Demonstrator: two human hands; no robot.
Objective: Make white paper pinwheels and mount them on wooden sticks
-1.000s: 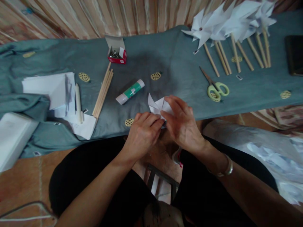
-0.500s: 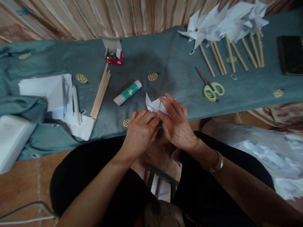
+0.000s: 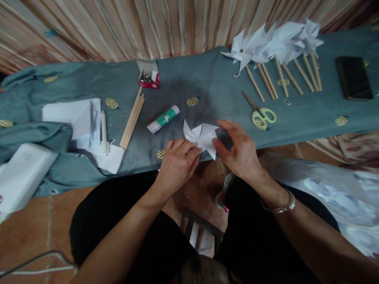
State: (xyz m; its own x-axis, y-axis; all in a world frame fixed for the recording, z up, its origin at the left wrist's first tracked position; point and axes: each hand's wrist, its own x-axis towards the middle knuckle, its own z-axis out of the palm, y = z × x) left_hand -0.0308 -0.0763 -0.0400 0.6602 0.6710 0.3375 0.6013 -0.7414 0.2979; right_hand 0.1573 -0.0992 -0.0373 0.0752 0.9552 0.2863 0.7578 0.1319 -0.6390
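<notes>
Both hands on a white paper pinwheel (image 3: 203,138) at the near edge of the desk (image 3: 207,83), which has a grey-green cloth (image 3: 183,86) over it. Left hand (image 3: 177,165) has its fingers (image 3: 189,148) pinched together on the pinwheel's lower left part. Right hand (image 3: 241,152) grips the right side, thumb and fingers closed on a blade. Pinwheel sits partly over the desk edge, above the person's lap.

Glue stick (image 3: 163,118) lies just left of the pinwheel, tilted. Bundle of wooden sticks (image 3: 132,118) further left, then a stack of white paper (image 3: 74,116) with a white rod (image 3: 104,132) beside it. Small red box (image 3: 149,75), lid open, behind the sticks. Green-handled scissors (image 3: 259,112) right of the hands. Finished pinwheels on sticks (image 3: 272,47) at far right, dark phone (image 3: 353,78) beyond them. White case (image 3: 23,173) at left edge. Bracelet (image 3: 281,205) on the right wrist.
</notes>
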